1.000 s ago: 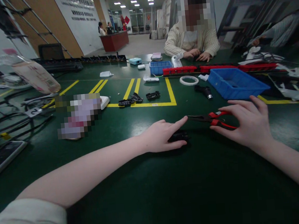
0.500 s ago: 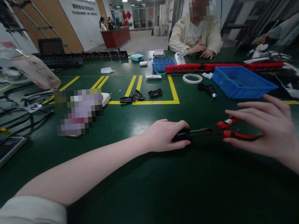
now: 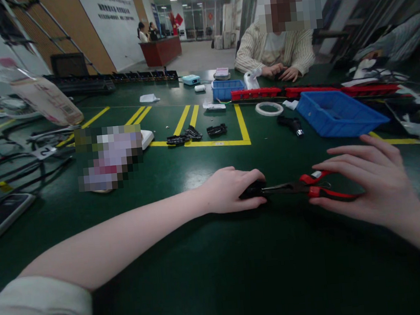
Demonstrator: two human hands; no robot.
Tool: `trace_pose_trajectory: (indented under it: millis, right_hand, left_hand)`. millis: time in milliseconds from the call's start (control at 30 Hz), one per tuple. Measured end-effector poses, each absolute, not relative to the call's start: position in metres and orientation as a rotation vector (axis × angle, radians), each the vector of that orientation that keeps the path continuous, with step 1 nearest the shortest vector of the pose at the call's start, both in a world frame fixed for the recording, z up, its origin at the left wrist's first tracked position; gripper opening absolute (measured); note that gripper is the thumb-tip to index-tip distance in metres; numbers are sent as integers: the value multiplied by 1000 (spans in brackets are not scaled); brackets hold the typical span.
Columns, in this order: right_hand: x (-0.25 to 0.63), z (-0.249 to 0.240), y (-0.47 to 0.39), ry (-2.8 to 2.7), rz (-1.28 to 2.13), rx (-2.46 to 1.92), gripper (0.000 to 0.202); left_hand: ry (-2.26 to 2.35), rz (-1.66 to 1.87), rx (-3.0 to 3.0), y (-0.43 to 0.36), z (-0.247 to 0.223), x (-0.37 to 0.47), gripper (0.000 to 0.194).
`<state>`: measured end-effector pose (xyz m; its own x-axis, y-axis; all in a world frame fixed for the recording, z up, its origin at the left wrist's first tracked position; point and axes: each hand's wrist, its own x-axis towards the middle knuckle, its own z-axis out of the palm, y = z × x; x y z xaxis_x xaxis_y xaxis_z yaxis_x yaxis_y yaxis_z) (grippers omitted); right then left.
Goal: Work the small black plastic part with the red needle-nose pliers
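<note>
My left hand (image 3: 233, 190) is wrapped round a small black part (image 3: 254, 190), pressed low over the green table. Long-nosed pliers with red handles (image 3: 318, 193) reach from the right, their jaws at that black part. Around the handles are the fingers of my right hand (image 3: 381, 181), the thumb on the lower handle and a fingertip near the upper one. The handles stand spread apart. Where the jaw tips meet the part is hidden by my left fingers.
Small black pieces (image 3: 193, 133) lie by yellow tape. Behind are a phone (image 3: 112, 158), a white tape roll (image 3: 269, 108), a black torch-like tool (image 3: 291, 125) and a blue bin (image 3: 338, 114). Cables (image 3: 29, 158) cover the left. A person (image 3: 276, 48) sits across the table.
The pliers have shifted slightly left, with their jaws closer in to my left hand. My right hand has moved a little left with them.
</note>
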<state>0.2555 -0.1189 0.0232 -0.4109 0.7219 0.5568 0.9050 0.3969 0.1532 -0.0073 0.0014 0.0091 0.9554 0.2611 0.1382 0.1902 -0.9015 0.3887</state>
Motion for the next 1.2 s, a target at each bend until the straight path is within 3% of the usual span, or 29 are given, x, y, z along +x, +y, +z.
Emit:
trace_pose_trajectory:
  millis: [633, 1200]
  right_hand:
    - [250, 23, -116, -2304, -584, -1360, 35]
    - [253, 23, -117, -2381, -754, -1290, 39]
  left_hand:
    - [286, 260, 2707, 2, 11, -7, 35]
    - [255, 292, 2738, 2, 9, -7, 36]
